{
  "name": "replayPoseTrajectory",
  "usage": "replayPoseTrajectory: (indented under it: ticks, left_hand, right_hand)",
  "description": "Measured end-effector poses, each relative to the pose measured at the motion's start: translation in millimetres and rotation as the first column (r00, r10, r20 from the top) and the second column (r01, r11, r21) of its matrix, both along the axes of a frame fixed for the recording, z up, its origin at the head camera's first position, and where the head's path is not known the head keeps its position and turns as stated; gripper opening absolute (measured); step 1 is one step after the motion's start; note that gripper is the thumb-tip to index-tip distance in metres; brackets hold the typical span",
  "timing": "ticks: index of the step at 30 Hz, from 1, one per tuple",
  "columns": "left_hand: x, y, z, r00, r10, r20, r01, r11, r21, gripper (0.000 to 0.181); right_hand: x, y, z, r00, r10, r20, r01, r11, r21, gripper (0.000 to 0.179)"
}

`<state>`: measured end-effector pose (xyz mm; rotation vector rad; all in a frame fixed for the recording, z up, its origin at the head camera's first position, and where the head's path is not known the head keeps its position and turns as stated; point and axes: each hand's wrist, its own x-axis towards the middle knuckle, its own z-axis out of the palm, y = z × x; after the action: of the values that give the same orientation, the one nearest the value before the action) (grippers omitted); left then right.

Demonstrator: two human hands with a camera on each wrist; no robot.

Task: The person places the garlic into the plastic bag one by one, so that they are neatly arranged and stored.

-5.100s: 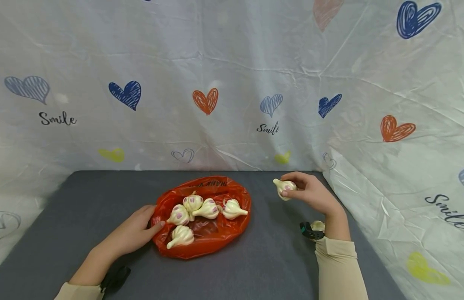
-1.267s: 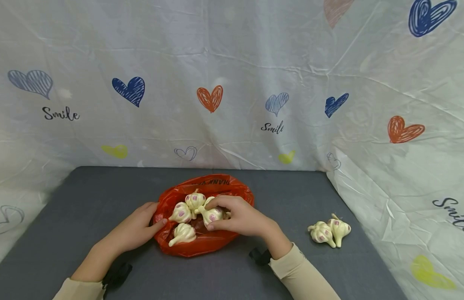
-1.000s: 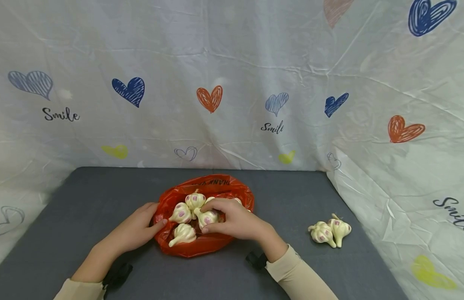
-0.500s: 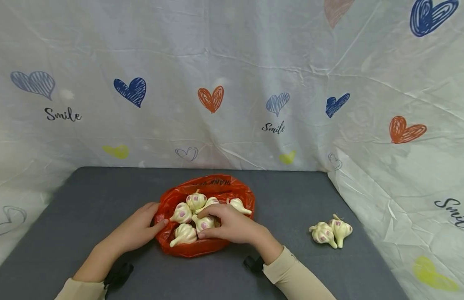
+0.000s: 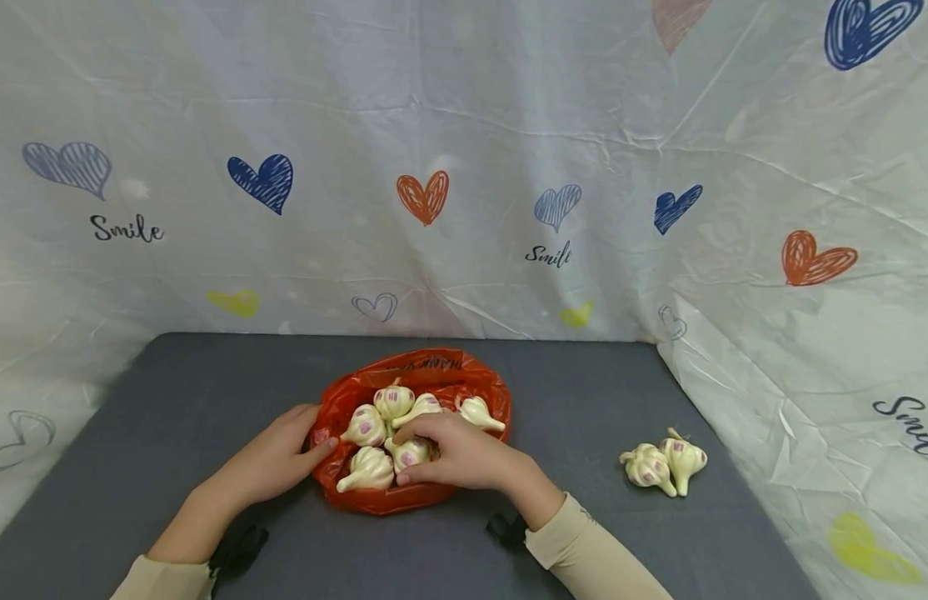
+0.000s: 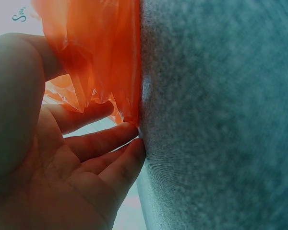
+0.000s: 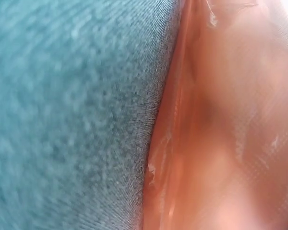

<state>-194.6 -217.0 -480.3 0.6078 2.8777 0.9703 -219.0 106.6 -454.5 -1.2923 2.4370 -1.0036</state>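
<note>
A red plastic bag [image 5: 389, 502] lies on the table with its mouth spread wide and several garlic bulbs inside. At its left rim my left hand [image 5: 272, 454] holds the plastic, thumb over the edge and fingers outside. The left wrist view shows the left hand [image 6: 81, 167] with the bag's side [image 6: 101, 48] between thumb and fingers. Inside the bag my right hand [image 5: 464, 454] grips a garlic bulb [image 5: 408, 452], low and close to a front-left bulb [image 5: 368, 469]. In the right wrist view the bag [image 7: 221, 120] fills one side, and the right hand cannot be made out.
Two more garlic bulbs [image 5: 662, 465] lie side by side on the dark grey table [image 5: 569, 392], to the right of the bag. Behind the table hangs a pale curtain [image 5: 479, 275] printed with hearts, which also runs along the right side.
My right hand has brought a garlic bulb from the bag's right into it, then shifted it slightly left and nearer the front. The left hand has stayed at the rim.
</note>
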Motion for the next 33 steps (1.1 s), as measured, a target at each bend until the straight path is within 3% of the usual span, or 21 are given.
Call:
replayPoseTrajectory:
  ticks: [15, 33]
  left_hand:
    - [-1.0, -0.2, 0.1, 1.0, -0.003, -0.005, 0.003, 1.0, -0.001, 0.062]
    - [0.3, 0.8, 1.7, 1.0, -0.003, 0.017, 0.003, 1.0, 0.006, 0.063]
  right_hand:
    - [0.9, -1.0, -1.5, 0.998, 0.022, -0.055, -0.019, 0.999, 0.05, 0.038]
    - [2.0, 1.0, 5.4, 0.996, 0.019, -0.082, -0.017, 1.0, 0.023, 0.036]
